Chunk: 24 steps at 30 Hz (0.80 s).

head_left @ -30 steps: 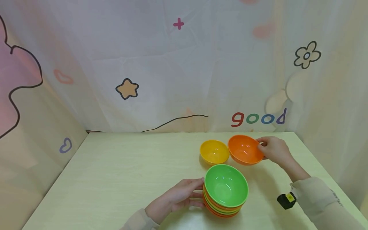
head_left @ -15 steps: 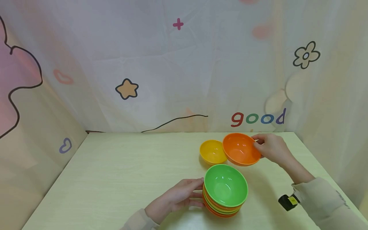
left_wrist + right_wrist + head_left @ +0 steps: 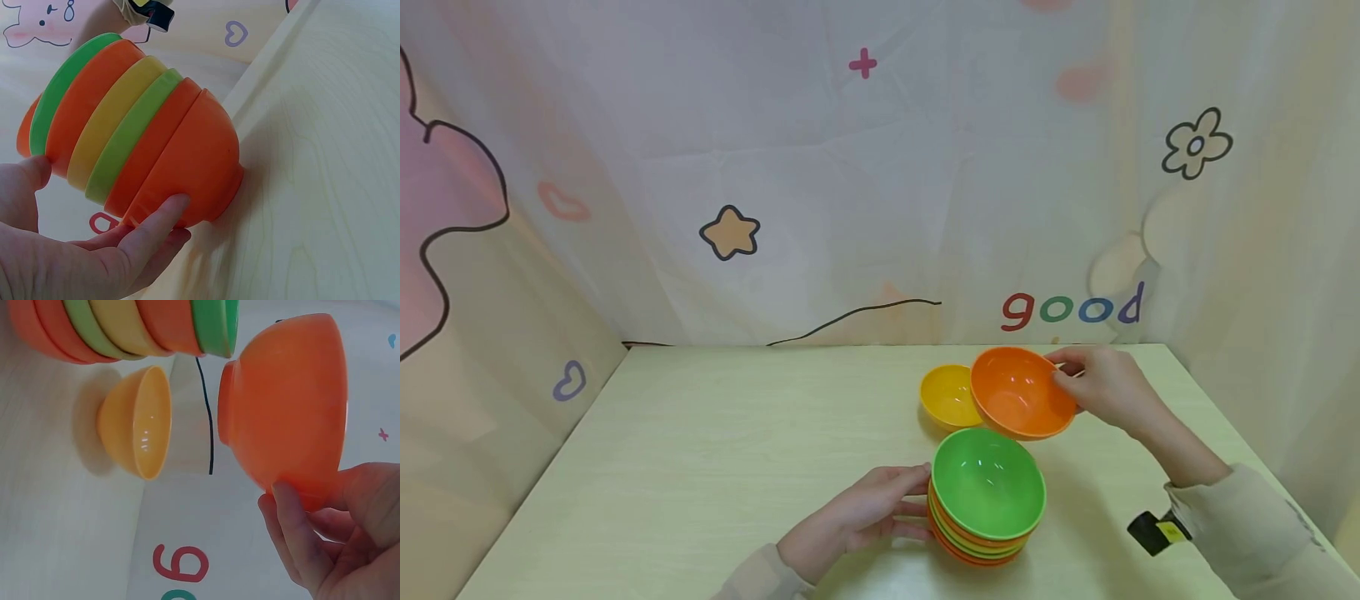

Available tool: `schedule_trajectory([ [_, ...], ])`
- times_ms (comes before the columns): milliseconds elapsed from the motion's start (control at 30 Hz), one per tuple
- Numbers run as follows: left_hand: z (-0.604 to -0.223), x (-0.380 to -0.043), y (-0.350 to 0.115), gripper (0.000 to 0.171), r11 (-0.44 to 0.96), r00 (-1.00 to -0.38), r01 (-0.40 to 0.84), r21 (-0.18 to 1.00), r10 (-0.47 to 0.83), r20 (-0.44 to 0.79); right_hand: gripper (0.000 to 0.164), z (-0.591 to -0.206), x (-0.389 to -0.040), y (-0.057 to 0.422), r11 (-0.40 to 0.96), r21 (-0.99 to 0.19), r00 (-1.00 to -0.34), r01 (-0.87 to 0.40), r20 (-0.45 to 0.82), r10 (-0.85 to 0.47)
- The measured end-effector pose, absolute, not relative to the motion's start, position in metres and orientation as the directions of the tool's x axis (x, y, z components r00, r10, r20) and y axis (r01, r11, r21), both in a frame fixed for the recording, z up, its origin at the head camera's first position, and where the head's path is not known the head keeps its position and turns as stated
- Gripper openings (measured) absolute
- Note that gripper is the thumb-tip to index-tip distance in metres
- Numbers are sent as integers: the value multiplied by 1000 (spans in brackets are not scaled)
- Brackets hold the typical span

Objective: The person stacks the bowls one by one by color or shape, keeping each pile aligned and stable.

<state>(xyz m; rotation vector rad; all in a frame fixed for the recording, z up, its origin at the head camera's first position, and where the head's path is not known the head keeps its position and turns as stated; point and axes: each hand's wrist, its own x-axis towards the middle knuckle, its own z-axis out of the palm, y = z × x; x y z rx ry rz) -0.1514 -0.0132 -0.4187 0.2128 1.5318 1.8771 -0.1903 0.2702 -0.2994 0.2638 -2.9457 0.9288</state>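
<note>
My right hand (image 3: pixel 1105 385) pinches the right side of an orange bowl (image 3: pixel 1018 396), thumb at the rim and fingers on the outer wall. The right wrist view shows this orange bowl (image 3: pixel 290 406) raised above the table. Nearer me stands a stack of several nested bowls, with a green bowl (image 3: pixel 988 483) on top and orange, yellow and light green ones beneath. My left hand (image 3: pixel 880 508) rests against the stack's left side. In the left wrist view, its thumb is at the upper rims and its extended fingers touch the lowest orange bowl (image 3: pixel 200 159).
A small yellow bowl (image 3: pixel 943 398) sits on the table (image 3: pixel 737 450) behind the stack, partly covered by the held bowl in the head view. A printed cloth (image 3: pixel 820 192) hangs along the table's back edge and sides. A black device (image 3: pixel 1157 532) is strapped at the right wrist.
The orange bowl in my right hand has moved left, now overlapping the yellow bowl and reaching the green bowl's far rim in the head view. My left hand and the stack have stayed put.
</note>
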Motion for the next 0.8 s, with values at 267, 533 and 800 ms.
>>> schedule_trajectory([
  [267, -417, -152, -14, 52, -65, -743, -403, 913, 606, -284, 28, -292, -182, 264, 813, -551, -982, -189, 99, -161],
  [533, -418, -152, -14, 53, -65, -745, -401, 914, 604, -284, 27, -291, -173, 257, 813, -548, -979, -197, 75, -187],
  [800, -420, -152, -15, 55, -71, -736, -410, 909, 615, -284, 25, -292, -166, 250, 804, -558, -976, -206, 57, -210],
])
